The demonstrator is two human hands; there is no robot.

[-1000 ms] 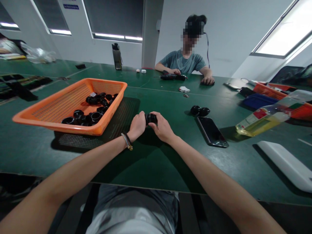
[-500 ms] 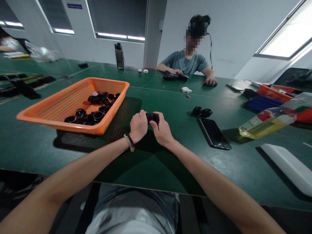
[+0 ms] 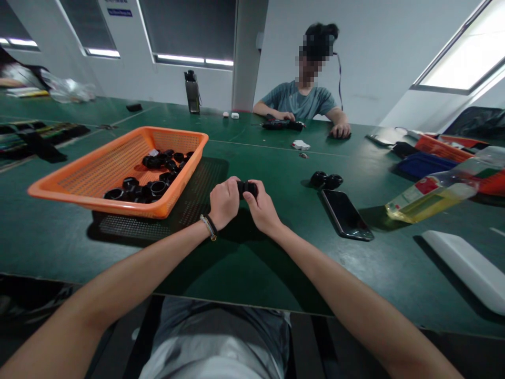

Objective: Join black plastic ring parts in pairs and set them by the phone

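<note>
Both hands grip one black pipe fitting (image 3: 247, 189) over the green table. On its left end, my left hand (image 3: 224, 202) is closed with the fingers wrapped round it. My right hand (image 3: 262, 207) is closed on the right end, its thumb lying along the near side. Fingers cover much of the piece, so its full shape is hidden. To the left stands an orange perforated basket (image 3: 98, 206) with several black fittings (image 3: 136, 187) inside. Another pair of black fittings (image 3: 326, 180) lies on the table to the right of my hands.
Right of my hands lie a phone (image 3: 347, 215), a tilted bottle of yellow liquid (image 3: 430, 195) and a white block (image 3: 465, 268). A person (image 3: 303, 100) sits opposite beside a power drill (image 3: 282, 125). A dark water bottle (image 3: 192, 92) stands at the back.
Almost nothing has changed. Both hands keep hold of the black pipe fitting, and the whole view has shifted very slightly.
</note>
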